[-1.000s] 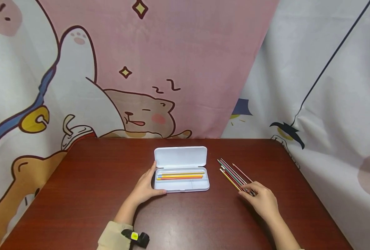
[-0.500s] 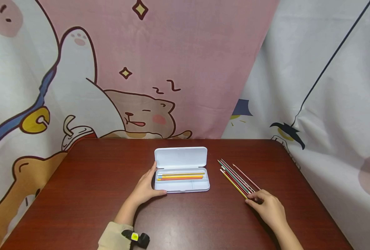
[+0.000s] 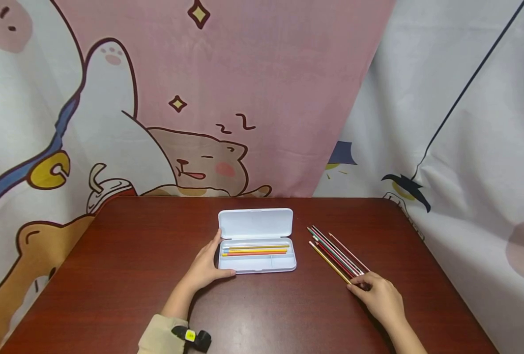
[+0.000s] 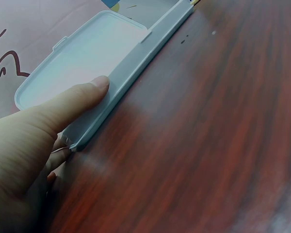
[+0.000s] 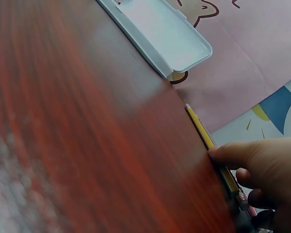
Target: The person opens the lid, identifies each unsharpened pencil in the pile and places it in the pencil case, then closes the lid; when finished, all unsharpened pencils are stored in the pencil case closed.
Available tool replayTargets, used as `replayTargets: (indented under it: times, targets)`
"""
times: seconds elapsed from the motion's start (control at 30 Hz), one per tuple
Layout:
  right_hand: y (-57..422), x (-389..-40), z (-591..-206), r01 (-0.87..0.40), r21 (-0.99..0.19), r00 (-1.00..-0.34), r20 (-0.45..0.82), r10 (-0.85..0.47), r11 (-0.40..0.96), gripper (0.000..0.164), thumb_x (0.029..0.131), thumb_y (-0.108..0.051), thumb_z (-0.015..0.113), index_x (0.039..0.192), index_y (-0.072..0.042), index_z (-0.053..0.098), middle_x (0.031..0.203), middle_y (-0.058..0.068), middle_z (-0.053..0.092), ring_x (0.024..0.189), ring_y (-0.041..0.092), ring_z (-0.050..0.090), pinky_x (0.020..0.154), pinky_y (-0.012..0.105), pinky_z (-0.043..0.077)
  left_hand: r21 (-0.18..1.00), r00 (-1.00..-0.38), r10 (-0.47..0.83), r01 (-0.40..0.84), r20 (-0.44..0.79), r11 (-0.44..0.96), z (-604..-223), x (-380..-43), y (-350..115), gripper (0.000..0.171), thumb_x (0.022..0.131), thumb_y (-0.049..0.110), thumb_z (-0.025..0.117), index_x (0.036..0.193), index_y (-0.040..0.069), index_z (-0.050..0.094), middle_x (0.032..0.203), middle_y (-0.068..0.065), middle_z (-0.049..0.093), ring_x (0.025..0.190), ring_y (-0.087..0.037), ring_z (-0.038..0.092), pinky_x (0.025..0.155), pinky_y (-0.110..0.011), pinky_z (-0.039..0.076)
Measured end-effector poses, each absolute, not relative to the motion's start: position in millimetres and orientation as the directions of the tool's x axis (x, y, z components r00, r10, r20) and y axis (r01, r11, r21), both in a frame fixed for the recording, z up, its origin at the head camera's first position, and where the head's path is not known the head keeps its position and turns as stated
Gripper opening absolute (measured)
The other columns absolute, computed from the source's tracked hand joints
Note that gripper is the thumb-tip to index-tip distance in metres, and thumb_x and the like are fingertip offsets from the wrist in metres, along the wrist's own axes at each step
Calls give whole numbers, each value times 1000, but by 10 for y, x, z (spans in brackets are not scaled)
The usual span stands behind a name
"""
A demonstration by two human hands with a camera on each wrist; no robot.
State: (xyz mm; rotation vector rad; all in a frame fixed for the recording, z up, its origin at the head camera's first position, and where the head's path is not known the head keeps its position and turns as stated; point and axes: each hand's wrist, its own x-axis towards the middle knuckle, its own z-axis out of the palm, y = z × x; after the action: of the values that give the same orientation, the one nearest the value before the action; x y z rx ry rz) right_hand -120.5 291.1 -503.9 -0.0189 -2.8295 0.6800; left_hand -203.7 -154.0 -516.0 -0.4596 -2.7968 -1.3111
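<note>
A white pencil case (image 3: 248,264) lies with its lid (image 3: 255,223) raised at the back; several pencils (image 3: 255,251), yellow and orange among them, fill its rear compartment. My left hand (image 3: 204,265) grips the case's left end, thumb along the front wall (image 4: 99,92) and fingers round the side. To the right, a loose bunch of pencils (image 3: 339,252) in red, white and green slants across the table. My right hand (image 3: 381,297) pinches the yellow pencil (image 3: 330,263) near its close end, at the bunch's left side. The other pencils' near ends are partly hidden by that hand.
The brown wooden table (image 3: 262,314) reaches back to a printed cloth (image 3: 288,98) with cartoon animals. One red pencil (image 3: 349,252) lies slightly apart on the bunch's right. A black strap with a small device (image 3: 195,337) circles the left wrist.
My right hand has slid along the pencils toward their near ends. The yellow pencil's far tip has swung slightly left, away from the bunch. The left hand and case hold still.
</note>
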Motion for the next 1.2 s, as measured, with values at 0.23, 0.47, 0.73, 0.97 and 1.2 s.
replayTargets:
  times: [0.23, 0.47, 0.73, 0.97, 1.2]
  targets:
    - [2894, -1204, -5059, -48, -470, -969, 236, 72, 881, 9, 76, -29, 81, 77, -28, 72, 80, -12, 63, 68, 10, 54, 51, 32, 39, 747, -956, 259, 274, 141, 606, -5167, -2032, -1548, 125, 62, 47, 88, 155, 15, 12, 150, -15, 35, 137, -37, 28, 106, -58, 23]
    - [2885, -1185, -5047, -71, -474, -955, 286, 77, 878, 10, 76, -27, 81, 77, -25, 71, 79, -10, 63, 64, 9, 51, 48, 30, 37, 746, -953, 263, 283, 149, 603, -5170, -2028, -1546, 125, 61, 47, 88, 155, 14, 12, 146, -14, 41, 136, -37, 29, 106, -57, 23]
    - [2845, -1203, -4997, -193, -459, -898, 439, 32, 867, 16, 72, -17, 84, 74, -24, 70, 73, -17, 55, 63, 4, 49, 49, 23, 38, 748, -953, 261, 283, 151, 600, -5172, -2025, -1543, 125, 61, 47, 88, 155, 14, 13, 150, -16, 35, 137, -37, 28, 106, -57, 23]
    - [2779, -1281, -4954, -395, -461, -811, 581, -67, 795, 25, 64, 0, 85, 71, -17, 69, 68, -15, 50, 58, 9, 48, 54, 13, 36, 749, -953, 265, 282, 147, 599, -5163, -2025, -1546, 125, 62, 46, 88, 155, 13, 12, 150, -16, 35, 136, -37, 28, 107, -57, 23]
    - [2652, -1385, -4884, -453, -493, -802, 589, -98, 743, 25, 65, 4, 84, 72, -15, 69, 70, -14, 52, 59, 3, 45, 52, 13, 36, 749, -954, 262, 281, 148, 600, -5149, -2028, -1542, 125, 62, 46, 88, 155, 13, 12, 148, -15, 38, 136, -37, 29, 106, -57, 23]
